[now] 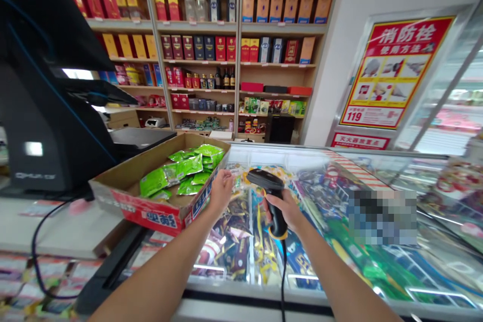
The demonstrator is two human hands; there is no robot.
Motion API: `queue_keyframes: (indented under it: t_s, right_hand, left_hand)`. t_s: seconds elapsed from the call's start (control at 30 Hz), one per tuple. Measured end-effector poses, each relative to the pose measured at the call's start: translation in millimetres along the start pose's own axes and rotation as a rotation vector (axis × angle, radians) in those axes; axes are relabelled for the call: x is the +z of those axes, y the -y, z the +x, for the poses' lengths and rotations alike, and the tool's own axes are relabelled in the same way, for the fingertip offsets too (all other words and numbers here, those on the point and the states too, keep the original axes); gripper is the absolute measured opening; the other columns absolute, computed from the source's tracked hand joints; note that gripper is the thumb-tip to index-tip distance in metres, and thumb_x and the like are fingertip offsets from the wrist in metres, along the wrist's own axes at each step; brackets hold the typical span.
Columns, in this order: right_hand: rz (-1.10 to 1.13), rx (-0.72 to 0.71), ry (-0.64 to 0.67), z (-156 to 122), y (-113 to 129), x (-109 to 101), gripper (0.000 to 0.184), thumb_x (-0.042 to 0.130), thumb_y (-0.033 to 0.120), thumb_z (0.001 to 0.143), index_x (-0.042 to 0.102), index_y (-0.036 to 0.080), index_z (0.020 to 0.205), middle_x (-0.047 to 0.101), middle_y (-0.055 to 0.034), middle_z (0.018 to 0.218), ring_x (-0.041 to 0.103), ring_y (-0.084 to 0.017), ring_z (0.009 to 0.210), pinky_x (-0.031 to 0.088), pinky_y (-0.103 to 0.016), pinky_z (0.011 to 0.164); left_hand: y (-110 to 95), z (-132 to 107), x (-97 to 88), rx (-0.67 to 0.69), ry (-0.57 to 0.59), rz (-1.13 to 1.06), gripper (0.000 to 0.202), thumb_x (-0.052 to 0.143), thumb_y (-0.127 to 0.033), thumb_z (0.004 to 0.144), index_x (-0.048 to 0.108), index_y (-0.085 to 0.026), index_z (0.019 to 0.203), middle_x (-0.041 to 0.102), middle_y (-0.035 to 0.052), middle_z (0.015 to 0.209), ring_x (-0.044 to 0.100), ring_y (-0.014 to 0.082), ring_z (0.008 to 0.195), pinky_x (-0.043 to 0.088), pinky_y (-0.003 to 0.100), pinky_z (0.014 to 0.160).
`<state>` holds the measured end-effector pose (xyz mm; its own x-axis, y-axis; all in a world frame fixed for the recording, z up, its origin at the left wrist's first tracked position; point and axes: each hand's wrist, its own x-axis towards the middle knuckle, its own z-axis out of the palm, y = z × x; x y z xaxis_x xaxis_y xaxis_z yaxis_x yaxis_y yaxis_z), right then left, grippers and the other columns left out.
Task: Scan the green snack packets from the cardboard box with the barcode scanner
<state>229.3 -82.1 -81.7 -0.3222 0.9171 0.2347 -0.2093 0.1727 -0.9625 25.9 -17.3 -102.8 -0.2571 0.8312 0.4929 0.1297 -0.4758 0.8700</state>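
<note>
My right hand (286, 207) is wrapped round the handle of a black barcode scanner (266, 179) with yellow trim, held upright over a glass-topped freezer. Its black cable (284, 271) hangs down toward me. To its left, my left hand (222, 188) is raised with the fingers curled in. A pale green bit shows by those fingertips, but whether it is held or lies beyond them I cannot make out. Right beside that hand stands an open cardboard box (151, 214), red and white outside, with several bright green packets (190, 166) heaped in it.
A black checkout terminal (41, 110) rises at the left, with a cable looping below it. Wrapped frozen goods (234, 241) lie under the freezer glass. Shelves of boxed bottles (204, 48) line the back wall, and a red fire-hydrant notice (398, 70) hangs at the right.
</note>
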Motion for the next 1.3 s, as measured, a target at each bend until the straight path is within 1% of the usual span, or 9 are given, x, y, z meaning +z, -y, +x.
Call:
queue_keyframes:
  t_s: [0.17,0.47,0.63,0.77,0.9,1.0,1.13,1.2,1.3]
  right_hand:
    - [0.004,0.013,0.011,1.0,-3.7,-0.9,0.033,0.069,0.045,0.072,0.059,0.015,0.080,0.060,0.0006,0.056,0.055,-0.012,0.036,0.046,-0.025,0.037]
    - [0.005,0.030,0.010,0.0,-1.4,2.1,0.032,0.069,0.045,0.071,0.059,0.015,0.077,0.060,0.0003,0.057,0.054,-0.012,0.036,0.044,-0.024,0.036]
    - [-0.003,0.042,0.014,0.4,-2.0,1.6,0.031,0.068,0.045,0.071,0.058,0.016,0.073,0.059,0.0005,0.055,0.054,-0.012,0.035,0.044,-0.023,0.035]
    - [0.002,0.048,0.010,0.0,-2.7,1.5,0.031,0.069,0.044,0.070,0.058,0.015,0.072,0.060,0.0001,0.056,0.055,-0.012,0.036,0.044,-0.023,0.036]
    - [0.008,0.048,-0.013,-0.2,-2.3,2.6,0.033,0.070,0.045,0.069,0.059,0.015,0.072,0.060,-0.0001,0.055,0.055,-0.013,0.035,0.044,-0.023,0.035]
    - [0.046,0.053,-0.069,0.2,-0.8,3.4,0.033,0.070,0.045,0.069,0.059,0.015,0.076,0.060,0.0005,0.054,0.054,-0.012,0.035,0.044,-0.024,0.034]
    - [0.125,0.057,-0.193,1.5,3.0,2.7,0.034,0.071,0.044,0.068,0.059,0.016,0.081,0.060,0.0018,0.054,0.052,-0.012,0.035,0.045,-0.025,0.034]
    - [0.142,0.041,-0.244,2.1,5.3,1.9,0.034,0.072,0.044,0.067,0.059,0.016,0.082,0.060,0.0019,0.054,0.052,-0.012,0.036,0.045,-0.024,0.035]
    - [0.152,0.028,-0.278,2.4,7.8,1.3,0.034,0.072,0.043,0.067,0.059,0.015,0.081,0.060,0.0018,0.055,0.053,-0.012,0.037,0.045,-0.024,0.035]
  left_hand:
    - [-4.4,-3.0,2.3,0.042,0.026,0.109,0.010,0.056,-0.027,0.080,0.059,-0.018,0.084,0.065,0.0017,0.073,0.063,0.0157,0.070,0.048,0.027,0.067]
    - [-12.0,-8.2,3.0,0.080,0.050,0.293,0.010,0.055,-0.025,0.082,0.062,-0.019,0.085,0.070,0.0039,0.080,0.065,0.0180,0.073,0.048,0.029,0.070]
    - [-16.0,-8.7,2.7,0.107,0.061,0.320,0.008,0.055,-0.022,0.082,0.063,-0.020,0.083,0.068,0.0022,0.072,0.065,0.0181,0.073,0.049,0.029,0.072]
    - [-18.0,-9.1,2.7,0.102,0.060,0.325,0.008,0.055,-0.023,0.082,0.062,-0.019,0.083,0.068,0.0023,0.072,0.066,0.0180,0.073,0.049,0.029,0.071]
    - [-16.6,-8.7,2.7,0.086,0.066,0.297,0.009,0.053,-0.024,0.082,0.061,-0.019,0.083,0.068,0.0033,0.076,0.065,0.0179,0.073,0.049,0.029,0.069]
    - [-11.7,-7.9,3.7,0.064,0.039,0.233,0.009,0.054,-0.025,0.081,0.060,-0.019,0.082,0.067,0.0035,0.077,0.064,0.0169,0.072,0.049,0.027,0.065]
    - [-2.7,-5.8,6.1,-0.023,0.019,0.072,0.015,0.055,-0.032,0.079,0.056,-0.018,0.082,0.062,0.0011,0.072,0.058,0.0132,0.059,0.047,0.024,0.052]
    - [0.6,-3.3,6.5,-0.074,0.009,-0.004,0.018,0.056,-0.035,0.078,0.055,-0.017,0.081,0.059,0.0000,0.071,0.056,0.0124,0.056,0.047,0.023,0.048]
    - [3.3,1.9,4.9,-0.137,-0.025,-0.045,0.019,0.057,-0.033,0.077,0.056,-0.016,0.084,0.062,0.0032,0.075,0.061,0.0154,0.064,0.052,0.027,0.053]
